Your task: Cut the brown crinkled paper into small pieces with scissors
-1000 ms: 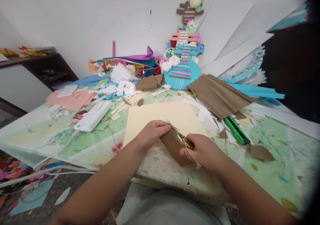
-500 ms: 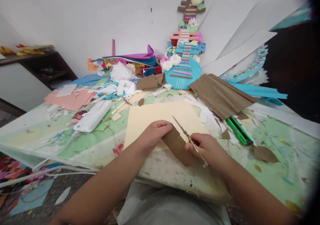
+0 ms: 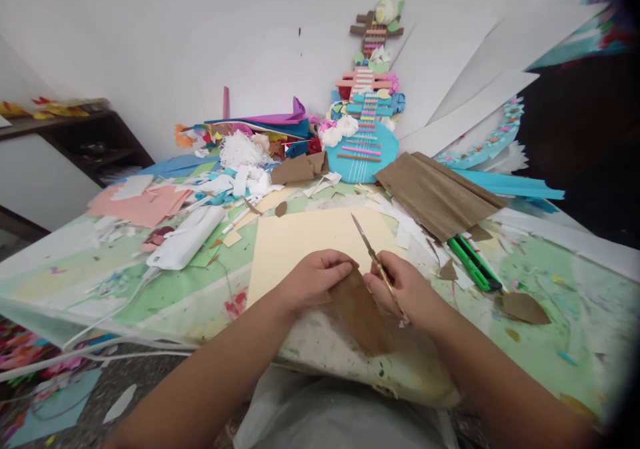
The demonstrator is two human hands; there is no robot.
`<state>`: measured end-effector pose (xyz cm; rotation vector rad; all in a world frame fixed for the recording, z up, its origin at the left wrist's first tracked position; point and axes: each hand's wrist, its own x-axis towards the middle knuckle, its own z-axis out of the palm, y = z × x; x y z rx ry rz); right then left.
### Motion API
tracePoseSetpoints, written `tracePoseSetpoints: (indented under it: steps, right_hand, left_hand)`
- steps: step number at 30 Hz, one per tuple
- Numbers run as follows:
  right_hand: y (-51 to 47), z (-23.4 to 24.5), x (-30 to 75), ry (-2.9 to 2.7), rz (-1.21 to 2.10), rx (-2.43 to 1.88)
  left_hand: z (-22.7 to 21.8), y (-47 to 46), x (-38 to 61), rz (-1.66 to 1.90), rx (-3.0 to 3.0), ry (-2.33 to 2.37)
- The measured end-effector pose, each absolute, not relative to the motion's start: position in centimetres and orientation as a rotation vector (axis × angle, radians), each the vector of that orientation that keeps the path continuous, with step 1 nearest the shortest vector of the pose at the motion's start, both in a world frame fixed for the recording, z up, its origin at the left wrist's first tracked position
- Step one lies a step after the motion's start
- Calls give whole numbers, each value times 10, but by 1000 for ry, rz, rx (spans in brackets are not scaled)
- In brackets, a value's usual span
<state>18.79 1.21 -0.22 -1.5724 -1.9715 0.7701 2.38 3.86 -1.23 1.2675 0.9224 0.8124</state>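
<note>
My left hand [image 3: 314,279] pinches the upper edge of a brown paper piece [image 3: 361,313] that hangs over the near table edge. My right hand [image 3: 405,288] grips small gold scissors [image 3: 373,254]; their blades point up and away, closed or nearly so, just right of the paper's top. Both hands sit over a cream sheet of paper [image 3: 300,239] lying on the table.
A green utility knife [image 3: 473,262] lies to the right, beside a large folded brown paper [image 3: 435,192]. A white glue gun [image 3: 186,238] with its cord lies left. Paper scraps and a blue paper guitar [image 3: 364,144] crowd the back, against the wall.
The scissors came off the brown paper and swung upward, blades now pointing away. The brown piece has turned and dropped lower over the table edge; both hands drew closer together.
</note>
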Motion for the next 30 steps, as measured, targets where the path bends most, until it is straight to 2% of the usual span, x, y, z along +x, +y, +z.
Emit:
tracePoseSetpoints:
  steps: [7,20,30]
  right_hand:
    - [1,2,194,-2281,620,-1618]
    - [4,1,193,-2292,681,-1692]
    - [7,-1,194,-2329,586,-1757]
  left_hand:
    - [-13,40,26,960,1144,825]
    - [-16,44,23,1043,1197,932]
    - [-16,45,23,1023,1078,923]
